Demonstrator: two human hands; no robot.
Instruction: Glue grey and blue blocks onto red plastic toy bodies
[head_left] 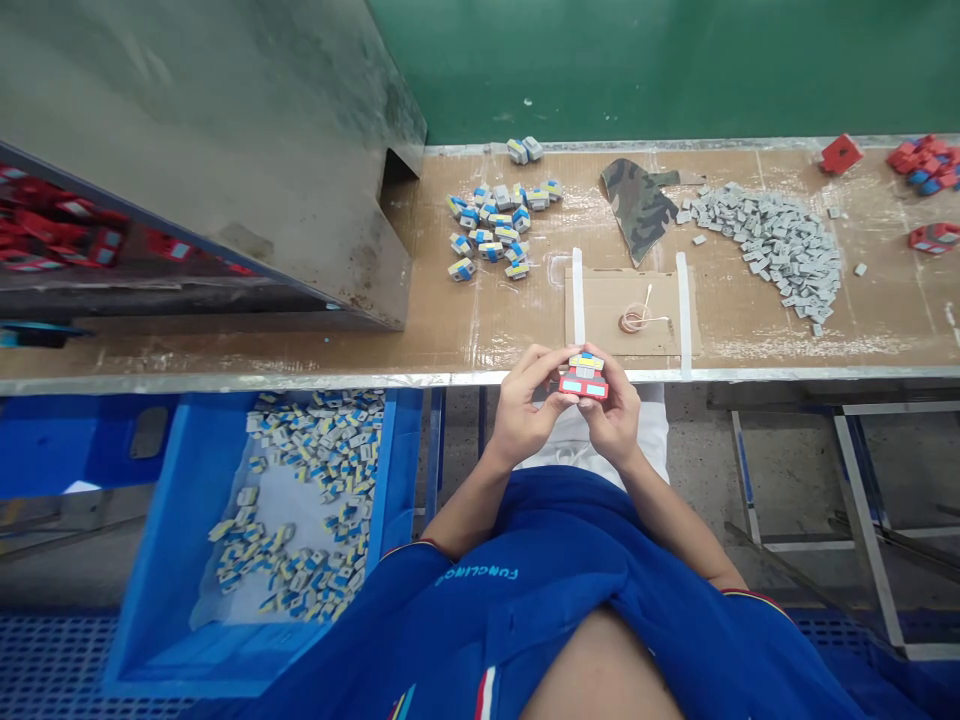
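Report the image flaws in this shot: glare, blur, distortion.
Head view: wide-lens distortion makes the grey metal cabinet lean and bows the bench's metal edge; the left hand, right hand and red toy block look sharp, without visible motion blur; lighting is soft and even, with mild glare on that edge and the blue crate's plastic liner.

the block toy (pixel 583 377) was red, yellow and blue. a green-brown camouflage cloth (pixel 634 208) lay at twelve o'clock, a blue crate (pixel 176 520) at eight.
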